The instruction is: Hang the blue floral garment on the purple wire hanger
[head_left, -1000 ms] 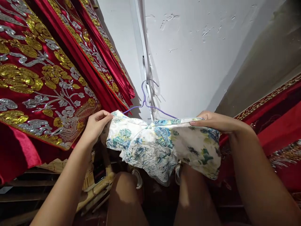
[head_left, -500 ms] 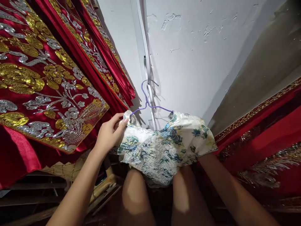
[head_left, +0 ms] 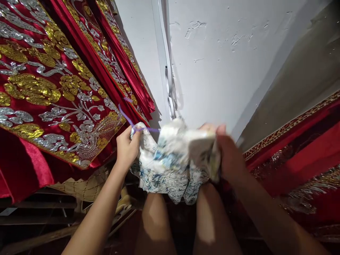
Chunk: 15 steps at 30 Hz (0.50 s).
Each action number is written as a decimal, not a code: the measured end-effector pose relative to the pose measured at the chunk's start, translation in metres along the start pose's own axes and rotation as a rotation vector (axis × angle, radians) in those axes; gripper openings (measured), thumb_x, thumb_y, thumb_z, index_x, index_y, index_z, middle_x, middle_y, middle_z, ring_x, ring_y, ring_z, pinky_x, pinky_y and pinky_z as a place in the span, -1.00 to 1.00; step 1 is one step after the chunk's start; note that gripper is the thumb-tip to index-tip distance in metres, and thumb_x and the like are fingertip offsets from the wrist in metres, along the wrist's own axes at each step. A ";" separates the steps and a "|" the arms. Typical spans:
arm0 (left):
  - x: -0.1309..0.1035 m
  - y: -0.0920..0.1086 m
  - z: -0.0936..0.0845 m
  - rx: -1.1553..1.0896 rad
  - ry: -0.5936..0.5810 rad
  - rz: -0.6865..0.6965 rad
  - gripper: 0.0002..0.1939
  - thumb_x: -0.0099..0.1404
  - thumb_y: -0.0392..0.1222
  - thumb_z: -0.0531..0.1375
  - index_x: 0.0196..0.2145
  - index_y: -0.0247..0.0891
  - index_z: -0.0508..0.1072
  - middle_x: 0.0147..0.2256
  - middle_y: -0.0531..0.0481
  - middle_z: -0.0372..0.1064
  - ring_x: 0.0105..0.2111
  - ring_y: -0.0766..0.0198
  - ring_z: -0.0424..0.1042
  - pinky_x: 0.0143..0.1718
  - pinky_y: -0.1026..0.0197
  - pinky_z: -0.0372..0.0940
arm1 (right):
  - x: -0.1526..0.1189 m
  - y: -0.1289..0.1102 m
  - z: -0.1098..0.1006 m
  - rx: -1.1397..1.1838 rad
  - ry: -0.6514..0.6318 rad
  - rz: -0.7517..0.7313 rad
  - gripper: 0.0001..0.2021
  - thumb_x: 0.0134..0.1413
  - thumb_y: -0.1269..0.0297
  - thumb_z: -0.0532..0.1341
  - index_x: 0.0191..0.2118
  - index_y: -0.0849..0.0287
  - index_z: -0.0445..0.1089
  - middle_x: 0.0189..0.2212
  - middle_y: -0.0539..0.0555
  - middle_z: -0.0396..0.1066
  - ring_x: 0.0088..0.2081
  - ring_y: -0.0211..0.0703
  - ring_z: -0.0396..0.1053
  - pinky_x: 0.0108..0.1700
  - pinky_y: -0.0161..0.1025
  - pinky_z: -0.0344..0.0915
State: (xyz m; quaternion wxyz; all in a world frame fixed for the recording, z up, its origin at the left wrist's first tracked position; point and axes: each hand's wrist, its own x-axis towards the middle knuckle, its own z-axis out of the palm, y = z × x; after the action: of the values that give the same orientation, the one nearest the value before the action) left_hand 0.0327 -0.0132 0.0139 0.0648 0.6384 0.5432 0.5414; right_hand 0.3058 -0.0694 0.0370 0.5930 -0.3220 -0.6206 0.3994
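Observation:
A white short-sleeved blouse (head_left: 159, 166) with blue and green floral print hangs bunched above my knees. My left hand (head_left: 126, 147) is closed, pinching its left shoulder together with a purple hanger (head_left: 148, 130). The hanger's hook leans left, and its right part is hidden behind or inside the cloth. My right hand (head_left: 227, 150) is closed on the right sleeve side of the blouse, which is folded over; motion blurs both hand and cloth there.
Red velvet panels (head_left: 79, 88) with gold and silver sequins hang at the left. A white wall (head_left: 207, 78) with a pale strip (head_left: 166, 46) stands ahead. More red trimmed cloth (head_left: 305, 152) is at the right. Wooden furniture (head_left: 53, 237) sits low at the left.
The hanger has tipped left and its right arm no longer shows at the right shoulder. My right hand has come up from beneath the sleeve, gripping and folding that side of the blouse.

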 end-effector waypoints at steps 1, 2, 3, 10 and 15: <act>-0.005 -0.005 0.003 -0.093 0.054 -0.069 -0.52 0.35 0.19 0.09 -0.53 -0.24 0.28 -0.60 0.12 0.07 -0.57 0.35 0.07 -0.53 0.27 -0.01 | -0.010 -0.006 0.010 -0.003 -0.278 -0.021 -0.44 0.32 -0.21 -0.09 -0.15 0.15 0.44 -0.43 0.08 0.44 -0.32 -0.07 0.47 -0.28 -0.12 0.46; -0.010 -0.009 0.006 -0.195 0.108 -0.132 -0.46 0.34 0.27 0.05 -0.55 -0.23 0.26 -0.61 0.12 0.07 -0.59 0.35 0.05 -0.55 0.27 -0.02 | -0.020 -0.009 0.017 -0.034 -0.514 -0.046 -0.47 0.32 -0.18 -0.05 -0.16 0.14 0.46 -0.38 0.09 0.46 -0.27 -0.07 0.47 -0.21 -0.12 0.46; -0.015 -0.012 0.009 -0.301 0.156 -0.181 -0.41 0.33 0.34 0.02 -0.57 -0.23 0.26 -0.60 0.10 0.10 -0.59 0.35 0.07 -0.55 0.27 0.00 | -0.027 -0.008 0.021 -0.100 -0.661 -0.084 -0.55 0.32 -0.12 0.02 -0.15 0.13 0.47 -0.32 0.09 0.48 -0.21 -0.07 0.46 -0.14 -0.11 0.44; -0.035 0.033 0.030 -1.144 -0.222 -0.409 -0.30 0.38 0.31 -0.04 -0.73 -0.25 0.08 -0.61 0.05 0.04 -0.59 0.36 0.12 -0.48 0.27 0.17 | -0.030 0.054 0.013 -0.699 -0.460 -0.286 -0.10 0.01 0.31 0.36 0.40 0.13 -0.11 0.33 0.28 0.02 0.36 0.16 -0.04 0.34 0.13 0.04; -0.050 0.065 0.040 -1.269 -0.490 -0.494 -0.42 0.38 0.23 0.04 -0.61 -0.26 0.26 -0.50 0.02 0.25 -0.47 0.32 0.31 -0.30 0.22 0.32 | -0.048 0.092 0.018 -0.869 -0.376 -0.298 -0.07 -0.21 0.38 0.36 0.34 0.17 -0.01 0.13 0.29 0.23 0.14 0.26 0.25 0.14 0.15 0.27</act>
State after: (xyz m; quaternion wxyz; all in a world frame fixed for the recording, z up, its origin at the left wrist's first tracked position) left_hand 0.1127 -0.0570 0.0103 0.6635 0.4394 0.2226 0.5632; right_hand 0.2853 -0.0692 -0.0665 0.3323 -0.3696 -0.8652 0.0656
